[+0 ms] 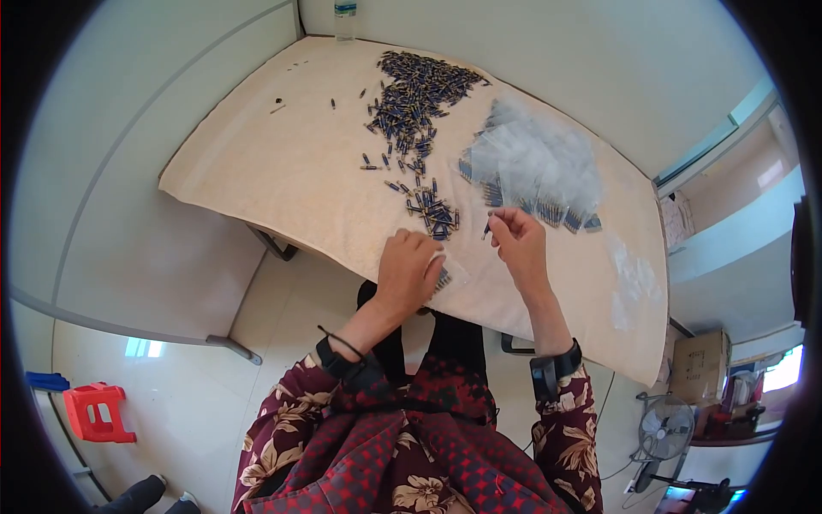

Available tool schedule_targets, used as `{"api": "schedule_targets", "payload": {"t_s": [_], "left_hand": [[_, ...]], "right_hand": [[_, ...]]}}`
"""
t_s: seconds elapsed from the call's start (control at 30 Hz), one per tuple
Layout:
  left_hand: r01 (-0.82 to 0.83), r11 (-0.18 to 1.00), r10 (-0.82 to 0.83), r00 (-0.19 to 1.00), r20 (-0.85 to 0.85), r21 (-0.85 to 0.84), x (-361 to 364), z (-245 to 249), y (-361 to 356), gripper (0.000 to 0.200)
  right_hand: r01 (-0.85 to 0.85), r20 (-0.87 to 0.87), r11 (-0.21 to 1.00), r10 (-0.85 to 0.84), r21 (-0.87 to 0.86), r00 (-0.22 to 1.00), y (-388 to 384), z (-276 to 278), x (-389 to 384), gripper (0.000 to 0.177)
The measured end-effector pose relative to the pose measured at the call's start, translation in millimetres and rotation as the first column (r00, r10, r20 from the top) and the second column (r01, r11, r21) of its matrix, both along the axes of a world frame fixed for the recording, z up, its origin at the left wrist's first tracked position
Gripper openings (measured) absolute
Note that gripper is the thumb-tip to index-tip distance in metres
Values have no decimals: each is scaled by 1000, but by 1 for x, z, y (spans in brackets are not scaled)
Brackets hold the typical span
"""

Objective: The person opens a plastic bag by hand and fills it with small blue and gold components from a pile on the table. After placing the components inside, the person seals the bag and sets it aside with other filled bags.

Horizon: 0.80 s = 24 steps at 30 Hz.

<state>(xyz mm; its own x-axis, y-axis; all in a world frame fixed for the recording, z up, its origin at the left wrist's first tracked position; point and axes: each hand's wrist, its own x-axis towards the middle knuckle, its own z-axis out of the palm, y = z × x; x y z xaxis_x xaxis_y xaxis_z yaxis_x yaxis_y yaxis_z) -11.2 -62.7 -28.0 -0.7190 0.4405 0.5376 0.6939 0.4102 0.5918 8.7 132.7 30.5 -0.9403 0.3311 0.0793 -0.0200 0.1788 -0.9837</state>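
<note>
My left hand is closed at the table's near edge on a small clear plastic bag. Several small slim parts show in the bag beside my thumb; the fingers cover the rest. My right hand pinches one small dark-blue part between thumb and fingertips, just above the cloth. Just beyond my left hand lies a small cluster of dark-blue cylinders with brass-coloured ends. It trails back to a large heap of the same parts.
Filled clear bags overlap in a pile beyond my right hand. Flat clear bags lie farther right on the cloth-covered table. A bottle stands at the back. A red stool and a fan are on the floor.
</note>
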Motion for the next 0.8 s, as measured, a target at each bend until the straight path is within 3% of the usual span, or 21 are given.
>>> {"api": "schedule_targets", "payload": {"t_s": [0.07, 0.2, 0.37, 0.63, 0.73, 0.77, 0.8], "left_hand": [[-120, 993, 120, 990, -79, 2, -11, 3, 12, 19], [-147, 982, 135, 985, -106, -119, -22, 3, 28, 18], [-177, 975, 163, 981, -109, -133, -26, -2, 34, 17], [-239, 971, 237, 968, -84, -7, -28, -14, 24, 13], [-201, 979, 188, 961, 204, 46, -16, -6, 9, 13], [-200, 979, 187, 961, 205, 43, -11, -4, 5, 13], [-171, 980, 126, 929, 348, 101, -7, -2, 1, 13]], "right_hand": [[-9, 11, 1000, 9, -20, 1000, 0, -7, 12, 15], [-28, 26, 998, 30, -65, 999, -1, -18, 34, 14], [-68, 32, 988, 73, -138, 997, -8, -30, 46, 14], [-102, 88, 935, 140, -341, 986, -12, -31, 51, 15], [-97, 89, 917, 141, -387, 986, -11, -31, 50, 18], [-90, 96, 906, 142, -413, 985, -12, -31, 49, 21], [-85, 104, 894, 144, -440, 984, -13, -32, 49, 24]]}}
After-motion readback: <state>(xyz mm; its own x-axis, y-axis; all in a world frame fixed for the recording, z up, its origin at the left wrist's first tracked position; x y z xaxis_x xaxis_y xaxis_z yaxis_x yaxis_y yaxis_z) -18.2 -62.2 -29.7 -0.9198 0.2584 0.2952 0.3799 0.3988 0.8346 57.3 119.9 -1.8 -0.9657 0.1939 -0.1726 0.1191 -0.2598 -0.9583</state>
